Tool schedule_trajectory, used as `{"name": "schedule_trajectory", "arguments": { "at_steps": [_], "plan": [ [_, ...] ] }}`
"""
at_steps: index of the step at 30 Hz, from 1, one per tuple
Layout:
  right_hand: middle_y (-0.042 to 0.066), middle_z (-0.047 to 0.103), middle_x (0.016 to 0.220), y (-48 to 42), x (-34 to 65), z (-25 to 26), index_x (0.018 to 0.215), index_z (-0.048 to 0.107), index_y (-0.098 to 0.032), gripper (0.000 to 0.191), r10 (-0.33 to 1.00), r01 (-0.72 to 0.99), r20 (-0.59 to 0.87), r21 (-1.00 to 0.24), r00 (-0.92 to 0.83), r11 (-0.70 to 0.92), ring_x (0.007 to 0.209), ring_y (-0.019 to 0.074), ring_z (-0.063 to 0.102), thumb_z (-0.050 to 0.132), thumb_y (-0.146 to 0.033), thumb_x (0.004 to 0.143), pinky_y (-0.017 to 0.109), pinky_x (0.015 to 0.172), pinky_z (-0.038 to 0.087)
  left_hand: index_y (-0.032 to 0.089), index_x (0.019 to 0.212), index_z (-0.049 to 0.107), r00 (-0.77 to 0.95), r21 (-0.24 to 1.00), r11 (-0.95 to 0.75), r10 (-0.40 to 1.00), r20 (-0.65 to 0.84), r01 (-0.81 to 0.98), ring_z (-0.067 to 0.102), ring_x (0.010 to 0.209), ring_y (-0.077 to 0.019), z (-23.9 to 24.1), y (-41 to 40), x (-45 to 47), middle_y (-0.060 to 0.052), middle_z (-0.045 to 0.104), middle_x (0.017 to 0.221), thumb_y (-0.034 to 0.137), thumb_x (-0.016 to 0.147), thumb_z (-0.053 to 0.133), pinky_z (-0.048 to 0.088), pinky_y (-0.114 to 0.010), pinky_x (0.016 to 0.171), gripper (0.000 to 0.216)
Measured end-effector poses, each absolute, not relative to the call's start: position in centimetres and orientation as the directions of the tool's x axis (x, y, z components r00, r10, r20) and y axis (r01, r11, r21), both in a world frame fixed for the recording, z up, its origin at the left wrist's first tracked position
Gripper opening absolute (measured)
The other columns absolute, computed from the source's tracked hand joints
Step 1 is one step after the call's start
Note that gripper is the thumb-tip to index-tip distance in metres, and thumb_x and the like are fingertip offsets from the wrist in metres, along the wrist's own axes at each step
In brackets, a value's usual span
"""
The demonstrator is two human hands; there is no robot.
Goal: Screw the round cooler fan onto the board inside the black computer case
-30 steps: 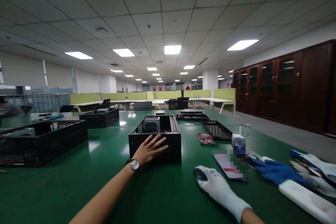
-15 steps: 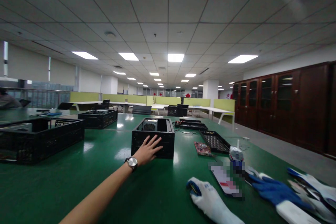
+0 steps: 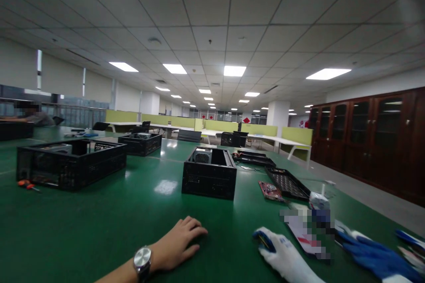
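Note:
My left hand (image 3: 177, 245), bare with a watch (image 3: 142, 260) on its wrist, is low over the green table (image 3: 99, 221). Its fingers are loosely stretched and nothing is in them. Beyond it, apart from the fingers, stands a black open-topped computer case (image 3: 208, 182) with a grey power supply (image 3: 202, 155) inside. My right hand (image 3: 277, 250) wears a white glove with blue-coated fingers. Those fingers are curled round a small thing with a yellowish edge, mostly hidden. A red circuit board (image 3: 270, 191) lies beyond the right hand.
Two more black cases (image 3: 71, 168), (image 3: 141, 143) stand to the left, with an orange-handled screwdriver (image 3: 28, 185) near the front one. Black panels (image 3: 288, 183), a flat phone-like thing (image 3: 302, 234) and blue gloves (image 3: 375, 252) lie right. A person (image 3: 40, 117) sits at far left.
My left hand has come away from the front of the computer case, back towards me. The view has turned left, so things appear further right. The right hand stays curled.

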State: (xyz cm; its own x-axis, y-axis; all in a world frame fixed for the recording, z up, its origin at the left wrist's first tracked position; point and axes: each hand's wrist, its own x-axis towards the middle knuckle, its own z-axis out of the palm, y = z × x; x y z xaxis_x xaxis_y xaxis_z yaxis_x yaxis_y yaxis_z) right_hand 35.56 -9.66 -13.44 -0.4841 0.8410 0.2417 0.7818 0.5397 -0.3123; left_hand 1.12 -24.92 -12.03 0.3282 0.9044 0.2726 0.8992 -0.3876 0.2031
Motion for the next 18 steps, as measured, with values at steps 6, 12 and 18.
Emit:
{"name": "schedule_trajectory", "arguments": {
  "at_steps": [6,12,18],
  "plan": [
    [0.005,0.069,0.133,-9.0,36.1,-13.9,0.144,0.056,-0.026,0.064,0.810,0.724,0.279,-0.362,-0.516,0.587,0.124,0.0270,0.064,0.055,-0.041,0.082,0.037,0.110,0.046,0.039,0.151,0.030,0.334,0.240,-0.386,0.914,0.229,0.891,0.048,0.125,-0.0306,-11.4,-24.8,1.4,-0.007,0.051,0.139,0.030,0.090,0.063,0.040,-0.059,0.108,0.070],
    [0.009,0.072,0.128,-8.7,36.0,-14.3,0.129,0.070,-0.021,0.056,0.792,0.716,0.312,-0.343,-0.524,0.608,0.121,0.0312,0.065,0.054,-0.041,0.079,0.041,0.109,0.048,0.043,0.138,0.051,0.346,0.231,-0.389,0.915,0.206,0.892,0.048,0.126,-0.0311,-10.8,-25.5,1.6,-0.005,0.051,0.138,0.031,0.098,0.053,0.039,-0.061,0.107,0.042],
    [0.012,0.071,0.127,-10.3,35.8,-12.6,0.132,0.068,-0.016,0.059,0.804,0.744,0.251,-0.304,-0.540,0.595,0.121,0.0311,0.065,0.052,-0.039,0.080,0.039,0.110,0.047,0.041,0.156,0.021,0.336,0.264,-0.379,0.921,0.196,0.887,0.046,0.129,-0.0307,-10.4,-25.7,1.6,-0.006,0.050,0.142,0.031,0.097,0.056,0.037,-0.061,0.111,0.070]
  ]
}}
